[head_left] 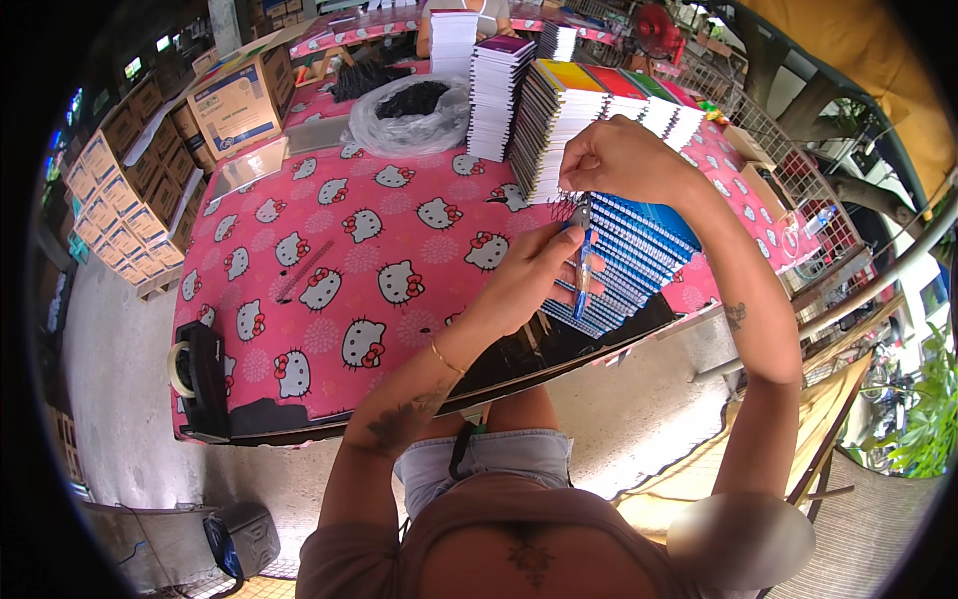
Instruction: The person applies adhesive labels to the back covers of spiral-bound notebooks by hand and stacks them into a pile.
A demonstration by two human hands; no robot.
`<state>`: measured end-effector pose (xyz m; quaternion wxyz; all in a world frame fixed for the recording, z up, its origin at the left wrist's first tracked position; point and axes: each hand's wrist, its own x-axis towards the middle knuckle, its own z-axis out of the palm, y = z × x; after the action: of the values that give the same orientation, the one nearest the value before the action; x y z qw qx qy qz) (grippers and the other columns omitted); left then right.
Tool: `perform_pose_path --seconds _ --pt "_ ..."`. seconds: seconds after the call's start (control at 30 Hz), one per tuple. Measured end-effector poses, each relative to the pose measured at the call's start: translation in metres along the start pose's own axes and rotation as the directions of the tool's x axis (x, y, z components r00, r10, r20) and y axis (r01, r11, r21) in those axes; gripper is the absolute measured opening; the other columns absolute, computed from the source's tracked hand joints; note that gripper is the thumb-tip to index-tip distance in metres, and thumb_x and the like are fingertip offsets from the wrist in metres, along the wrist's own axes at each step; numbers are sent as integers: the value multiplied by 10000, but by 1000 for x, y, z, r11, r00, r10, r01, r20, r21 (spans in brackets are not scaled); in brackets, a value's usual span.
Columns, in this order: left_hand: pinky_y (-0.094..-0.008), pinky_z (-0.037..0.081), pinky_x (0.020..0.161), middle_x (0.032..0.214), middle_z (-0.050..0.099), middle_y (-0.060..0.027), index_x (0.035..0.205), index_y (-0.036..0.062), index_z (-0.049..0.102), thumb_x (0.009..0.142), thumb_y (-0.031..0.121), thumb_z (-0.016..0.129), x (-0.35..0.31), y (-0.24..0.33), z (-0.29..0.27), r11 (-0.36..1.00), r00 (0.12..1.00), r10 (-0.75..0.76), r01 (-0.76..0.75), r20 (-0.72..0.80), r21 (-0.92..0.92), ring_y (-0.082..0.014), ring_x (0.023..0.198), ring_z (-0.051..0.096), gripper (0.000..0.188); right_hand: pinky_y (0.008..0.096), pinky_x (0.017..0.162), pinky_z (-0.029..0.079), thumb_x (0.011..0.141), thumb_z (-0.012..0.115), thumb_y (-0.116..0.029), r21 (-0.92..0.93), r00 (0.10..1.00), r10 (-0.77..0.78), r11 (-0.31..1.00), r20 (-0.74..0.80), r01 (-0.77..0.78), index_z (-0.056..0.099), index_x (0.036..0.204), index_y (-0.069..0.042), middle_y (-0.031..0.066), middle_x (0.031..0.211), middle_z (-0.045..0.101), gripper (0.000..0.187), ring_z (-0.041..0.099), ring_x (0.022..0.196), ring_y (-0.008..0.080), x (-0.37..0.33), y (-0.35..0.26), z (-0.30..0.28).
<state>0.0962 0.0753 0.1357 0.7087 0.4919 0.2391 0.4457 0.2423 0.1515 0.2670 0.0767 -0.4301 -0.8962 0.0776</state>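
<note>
My left hand (544, 265) is closed around blue-handled pliers (583, 262), with the jaws up and the handles pointing down. Just above the jaws, my right hand (621, 160) is bent over with its thumb and fingers pinched together; what lies in the pinch is too small to make out. Thin dark wire (562, 208) shows beside the jaws, under the right fingertips. Below and to the right of both hands lies a stack of blue spiral-bound notebooks (639, 262), with their bound edges overlapping in rows.
Tall stacks of spiral notebooks (499, 100) stand behind my hands. A clear plastic bag (374, 130) of black coils lies further left. One loose coil (304, 272) rests on the pink tablecloth (419, 329). A black tape dispenser (205, 384) sits at the left corner; cardboard boxes (239, 105) stand beyond.
</note>
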Motion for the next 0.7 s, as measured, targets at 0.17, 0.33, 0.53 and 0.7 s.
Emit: perform_pose_path --seconds 0.17,0.33,0.53,0.7 --pt "-385 597 712 1017 661 -178 1221 -28 519 1024 360 433 1 -2 4 999 999 11 -9 -41 45 -281 867 704 443 351 724 519 781 719 -228 15 999 -31 999 -27 31 743 851 -52 112 771 710 192 688 757 242 0 1 2" --pt "-335 591 629 868 627 -117 1192 -36 522 1027 359 434 7 -10 7 996 993 67 -61 -96 68 -229 726 679 437 302 715 527 811 711 -182 -3 999 -34 999 -11 34 734 898 -22 99 788 719 183 690 738 178 -2 -2 2" --pt "-336 593 626 862 620 -117 1208 -43 517 1037 362 408 -6 -12 7 973 999 18 -11 -29 230 -230 694 674 453 323 740 522 801 716 -162 18 995 -57 998 -86 58 732 909 -27 118 812 717 174 688 763 205 -6 -1 3" --pt "-364 601 675 969 654 -166 1251 -40 503 1037 361 404 -6 -19 5 995 995 35 -27 -97 91 -271 817 707 465 336 765 515 801 718 -160 -31 983 -154 988 -98 152 729 925 -17 133 835 719 190 692 811 228 -3 -3 5"
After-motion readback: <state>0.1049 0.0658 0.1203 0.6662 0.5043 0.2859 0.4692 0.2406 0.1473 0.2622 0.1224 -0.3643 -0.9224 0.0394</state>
